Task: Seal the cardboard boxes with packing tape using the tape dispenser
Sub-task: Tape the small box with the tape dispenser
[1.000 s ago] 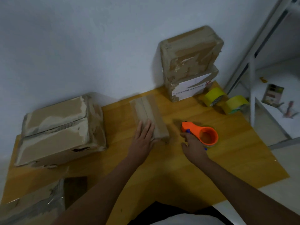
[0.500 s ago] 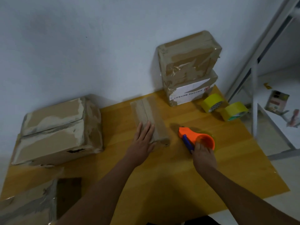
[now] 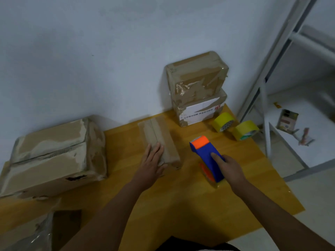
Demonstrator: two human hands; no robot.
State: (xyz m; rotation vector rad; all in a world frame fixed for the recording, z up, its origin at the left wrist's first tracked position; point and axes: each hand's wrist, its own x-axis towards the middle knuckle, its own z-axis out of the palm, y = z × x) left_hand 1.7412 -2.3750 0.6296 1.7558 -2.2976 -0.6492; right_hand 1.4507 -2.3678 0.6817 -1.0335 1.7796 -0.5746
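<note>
A small flat cardboard box lies on the wooden table near its middle, a seam running along its top. My left hand rests flat on the near end of this box, fingers straight. To its right my right hand grips the orange and blue tape dispenser, tipped up on the table with its blue side facing me and the orange part at the far end.
A large taped box sits at the left. Two stacked boxes stand against the wall behind. Two yellow tape rolls lie at the right back. Another box is at the near left corner. A white metal rack stands to the right.
My right hand moved onto the dispenser, took hold of it and tipped it up from lying flat, so its blue side now shows. My left hand stayed on the small box.
</note>
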